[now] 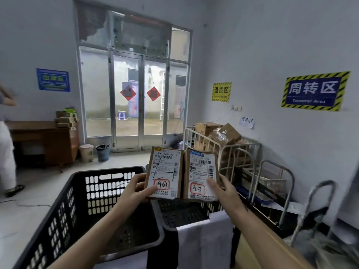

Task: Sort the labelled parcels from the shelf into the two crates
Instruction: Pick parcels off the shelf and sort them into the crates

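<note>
Two parcels, edges touching: left hand point(136, 188) grips one point(164, 172), right hand point(223, 188) the other point(201, 174), above two crates point(93, 191).

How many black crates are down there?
2: one large crate at lower left; a second crate beside it, below the left parcel and right parcel, partly hidden by white paper.

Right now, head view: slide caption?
Left hand holds one parcel, right hand another parcel, side by side above black crates.
</note>
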Demonstrator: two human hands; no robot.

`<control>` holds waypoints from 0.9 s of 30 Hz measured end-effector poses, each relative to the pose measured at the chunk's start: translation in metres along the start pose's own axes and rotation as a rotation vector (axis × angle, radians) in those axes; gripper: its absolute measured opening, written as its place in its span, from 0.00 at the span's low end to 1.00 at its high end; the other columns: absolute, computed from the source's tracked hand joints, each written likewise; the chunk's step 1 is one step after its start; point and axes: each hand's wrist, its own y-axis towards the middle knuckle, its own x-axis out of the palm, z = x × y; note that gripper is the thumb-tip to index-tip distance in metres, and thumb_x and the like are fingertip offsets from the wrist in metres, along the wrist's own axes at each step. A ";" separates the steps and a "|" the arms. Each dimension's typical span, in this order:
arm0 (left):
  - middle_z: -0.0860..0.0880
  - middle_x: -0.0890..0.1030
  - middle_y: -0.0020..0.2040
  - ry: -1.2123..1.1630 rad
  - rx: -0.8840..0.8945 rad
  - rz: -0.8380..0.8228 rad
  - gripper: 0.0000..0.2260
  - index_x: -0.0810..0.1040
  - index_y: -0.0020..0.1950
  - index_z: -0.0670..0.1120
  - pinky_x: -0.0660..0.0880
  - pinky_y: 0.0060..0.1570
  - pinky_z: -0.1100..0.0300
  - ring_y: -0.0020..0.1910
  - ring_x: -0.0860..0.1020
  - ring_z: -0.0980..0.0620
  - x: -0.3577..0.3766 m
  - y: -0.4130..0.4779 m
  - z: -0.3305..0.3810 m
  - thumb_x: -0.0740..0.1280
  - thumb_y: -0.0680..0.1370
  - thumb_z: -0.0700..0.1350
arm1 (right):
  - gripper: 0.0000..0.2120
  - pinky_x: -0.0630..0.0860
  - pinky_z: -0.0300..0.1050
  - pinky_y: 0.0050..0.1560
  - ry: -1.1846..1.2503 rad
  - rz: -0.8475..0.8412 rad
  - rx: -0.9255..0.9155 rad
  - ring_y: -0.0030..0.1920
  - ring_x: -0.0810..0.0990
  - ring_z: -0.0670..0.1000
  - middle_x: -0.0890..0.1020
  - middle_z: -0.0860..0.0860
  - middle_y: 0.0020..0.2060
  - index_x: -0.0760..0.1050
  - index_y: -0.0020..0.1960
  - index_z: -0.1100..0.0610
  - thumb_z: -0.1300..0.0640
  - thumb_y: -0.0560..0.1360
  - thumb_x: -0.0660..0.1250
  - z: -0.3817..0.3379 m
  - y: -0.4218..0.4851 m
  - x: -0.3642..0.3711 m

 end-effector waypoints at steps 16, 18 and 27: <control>0.46 0.80 0.53 0.005 -0.157 0.344 0.46 0.71 0.56 0.54 0.78 0.52 0.50 0.51 0.81 0.45 -0.085 0.022 -0.033 0.75 0.42 0.69 | 0.26 0.76 0.39 0.47 0.065 -0.362 0.034 0.47 0.82 0.46 0.82 0.47 0.48 0.66 0.69 0.53 0.48 0.74 0.66 0.036 0.112 0.113; 0.44 0.80 0.53 -0.023 -0.171 0.402 0.45 0.71 0.55 0.54 0.79 0.47 0.52 0.49 0.82 0.45 -0.093 0.025 -0.036 0.77 0.42 0.68 | 0.27 0.76 0.39 0.47 0.063 -0.417 0.038 0.48 0.82 0.47 0.82 0.48 0.49 0.64 0.70 0.52 0.47 0.74 0.67 0.037 0.127 0.129; 0.41 0.81 0.54 -0.042 -0.230 0.677 0.24 0.70 0.61 0.45 0.77 0.38 0.63 0.49 0.81 0.46 -0.149 0.016 -0.059 0.74 0.69 0.48 | 0.27 0.75 0.56 0.61 0.140 -0.595 0.144 0.53 0.82 0.53 0.81 0.53 0.54 0.65 0.68 0.54 0.50 0.73 0.69 0.050 0.156 0.222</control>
